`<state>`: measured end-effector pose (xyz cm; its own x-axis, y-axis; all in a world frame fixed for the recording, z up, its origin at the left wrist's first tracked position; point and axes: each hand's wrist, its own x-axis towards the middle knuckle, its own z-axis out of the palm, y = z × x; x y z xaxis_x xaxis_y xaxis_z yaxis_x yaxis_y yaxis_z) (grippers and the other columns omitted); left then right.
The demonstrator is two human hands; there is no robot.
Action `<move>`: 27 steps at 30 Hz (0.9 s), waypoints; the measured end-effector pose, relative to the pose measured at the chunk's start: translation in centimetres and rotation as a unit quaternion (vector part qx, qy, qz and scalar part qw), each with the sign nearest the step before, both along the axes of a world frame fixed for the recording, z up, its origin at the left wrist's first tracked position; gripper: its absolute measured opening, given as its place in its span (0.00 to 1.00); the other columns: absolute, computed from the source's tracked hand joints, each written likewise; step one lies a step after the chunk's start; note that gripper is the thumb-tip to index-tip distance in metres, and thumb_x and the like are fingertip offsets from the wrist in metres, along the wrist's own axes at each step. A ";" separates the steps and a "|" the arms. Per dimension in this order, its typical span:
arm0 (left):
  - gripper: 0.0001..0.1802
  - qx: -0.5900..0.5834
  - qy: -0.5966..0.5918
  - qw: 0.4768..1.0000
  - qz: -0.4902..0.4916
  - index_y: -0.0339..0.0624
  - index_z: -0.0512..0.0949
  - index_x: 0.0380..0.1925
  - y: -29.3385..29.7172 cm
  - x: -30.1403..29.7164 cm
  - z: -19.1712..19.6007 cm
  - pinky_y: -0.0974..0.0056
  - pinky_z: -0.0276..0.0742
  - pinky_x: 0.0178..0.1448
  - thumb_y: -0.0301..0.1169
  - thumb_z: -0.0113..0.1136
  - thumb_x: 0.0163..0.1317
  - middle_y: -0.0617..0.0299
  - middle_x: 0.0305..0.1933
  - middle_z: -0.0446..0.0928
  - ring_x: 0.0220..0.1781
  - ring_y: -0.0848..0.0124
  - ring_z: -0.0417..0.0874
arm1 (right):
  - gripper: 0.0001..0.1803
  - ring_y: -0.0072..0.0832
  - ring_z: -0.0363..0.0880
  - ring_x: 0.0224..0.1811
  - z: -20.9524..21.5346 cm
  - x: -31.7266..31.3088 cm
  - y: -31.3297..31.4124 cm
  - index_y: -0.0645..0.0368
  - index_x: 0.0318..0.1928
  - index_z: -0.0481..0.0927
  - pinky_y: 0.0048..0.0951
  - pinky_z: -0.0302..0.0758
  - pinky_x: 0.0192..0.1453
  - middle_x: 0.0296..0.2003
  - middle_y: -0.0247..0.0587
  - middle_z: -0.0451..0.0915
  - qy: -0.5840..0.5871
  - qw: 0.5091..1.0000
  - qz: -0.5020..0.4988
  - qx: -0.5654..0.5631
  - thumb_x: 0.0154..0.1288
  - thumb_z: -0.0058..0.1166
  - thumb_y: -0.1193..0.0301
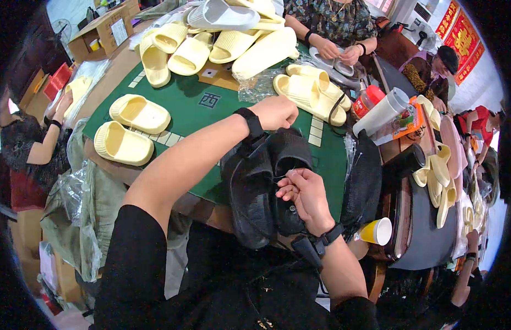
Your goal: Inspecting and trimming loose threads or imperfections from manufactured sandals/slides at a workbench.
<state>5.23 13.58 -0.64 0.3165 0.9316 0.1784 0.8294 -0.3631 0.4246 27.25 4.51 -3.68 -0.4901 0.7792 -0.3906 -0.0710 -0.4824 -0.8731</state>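
A pair of black slide slippers stands close in front of me at the table's near edge, a left slipper (247,201) and a right slipper (288,147) side by side. My left hand (274,113) reaches across to their far end; its fingers are curled down on the right slipper, fingertips hidden. Over the opening of that slipper, my right hand (305,195) is closed in a pinch, thumb against forefinger. A thin, pale strand shows by its fingertips, too fine to name. To the left, two cream slippers (140,114) lie on the green table mat (197,118).
Cream slippers (228,47) are heaped at the back, with a grey one (222,15) on top. A white tumbler (382,110) and red-capped bottle (368,98) stand at right, above a yellow paper cup (375,231). Across the table, a person's hands (338,52) handle a light slipper.
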 end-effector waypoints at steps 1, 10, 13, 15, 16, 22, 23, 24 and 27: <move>0.04 0.001 0.059 0.998 -0.021 0.40 0.82 0.26 0.4 0.5 0.1 0.55 0.79 0.38 0.25 0.67 0.47 0.55 0.27 0.82 0.34 0.56 0.85 | 0.11 0.34 0.83 0.24 -0.1 -0.1 0.0 0.72 0.42 0.71 0.25 0.79 0.25 0.31 0.52 0.80 0.009 1.000 0.001 -0.001 0.73 0.48 0.72; 0.12 0.042 0.107 0.982 -0.147 0.47 0.84 0.36 2.7 2.3 -1.3 0.50 0.80 0.43 0.25 0.68 0.48 0.51 0.30 0.82 0.38 0.51 0.85 | 0.10 0.35 0.83 0.24 0.0 0.0 0.2 0.72 0.42 0.71 0.26 0.79 0.25 0.30 0.52 0.80 0.013 1.000 -0.007 -0.002 0.73 0.46 0.74; 0.06 0.016 0.176 0.972 -0.153 0.41 0.78 0.23 3.6 1.9 -1.5 0.49 0.78 0.37 0.31 0.60 0.51 0.49 0.25 0.78 0.34 0.48 0.82 | 0.10 0.38 0.84 0.24 -0.5 -0.4 0.3 0.72 0.40 0.72 0.28 0.81 0.25 0.30 0.54 0.81 0.031 0.999 -0.004 0.009 0.71 0.46 0.74; 0.07 0.052 0.120 0.978 -0.160 0.40 0.74 0.20 3.5 1.7 -1.6 0.48 0.76 0.36 0.31 0.59 0.50 0.47 0.23 0.76 0.31 0.47 0.80 | 0.10 0.39 0.84 0.24 -0.8 -0.2 0.4 0.73 0.41 0.72 0.30 0.81 0.24 0.29 0.55 0.81 0.064 0.998 0.002 0.024 0.71 0.47 0.74; 0.06 0.042 0.114 0.982 -0.147 0.41 0.75 0.20 3.6 1.8 -1.6 0.49 0.76 0.35 0.30 0.59 0.50 0.47 0.22 0.76 0.30 0.47 0.80 | 0.10 0.39 0.84 0.23 -0.9 -0.4 0.5 0.73 0.41 0.72 0.30 0.81 0.24 0.29 0.54 0.81 0.055 0.998 -0.011 -0.001 0.71 0.47 0.73; 0.02 0.058 0.112 0.981 -0.145 0.42 0.78 0.18 2.9 2.4 -1.7 0.52 0.76 0.33 0.27 0.59 0.45 0.51 0.21 0.77 0.28 0.52 0.82 | 0.12 0.38 0.85 0.25 -1.9 -0.9 0.4 0.72 0.40 0.71 0.29 0.83 0.26 0.31 0.52 0.81 0.034 0.999 -0.004 -0.014 0.74 0.47 0.71; 0.02 0.066 0.116 0.981 -0.144 0.42 0.78 0.18 2.9 2.4 -1.7 0.52 0.76 0.33 0.27 0.59 0.45 0.51 0.21 0.77 0.28 0.52 0.82 | 0.12 0.38 0.85 0.25 -1.8 -0.8 0.5 0.72 0.40 0.71 0.29 0.83 0.26 0.31 0.52 0.81 0.047 0.999 0.001 -0.003 0.74 0.47 0.71; 0.02 0.073 0.132 0.980 -0.132 0.42 0.79 0.19 2.8 2.3 -1.6 0.52 0.77 0.34 0.27 0.59 0.46 0.51 0.21 0.78 0.28 0.52 0.82 | 0.12 0.38 0.85 0.25 -1.6 -0.7 0.5 0.72 0.40 0.71 0.29 0.83 0.26 0.31 0.52 0.81 0.043 0.999 0.007 -0.006 0.74 0.47 0.70; 0.02 0.092 0.151 0.979 -0.100 0.42 0.79 0.20 2.0 1.7 -1.0 0.52 0.78 0.35 0.27 0.59 0.48 0.52 0.22 0.79 0.29 0.52 0.82 | 0.13 0.35 0.85 0.25 0.2 0.4 0.4 0.70 0.38 0.73 0.28 0.82 0.25 0.28 0.50 0.82 0.038 0.998 0.040 0.013 0.73 0.48 0.69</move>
<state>6.90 15.56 -1.62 0.5535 0.8067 0.2072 0.8116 -0.5782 0.0830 27.62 4.92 -3.45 -0.5778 0.7465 -0.3299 -0.0997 -0.4658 -0.8793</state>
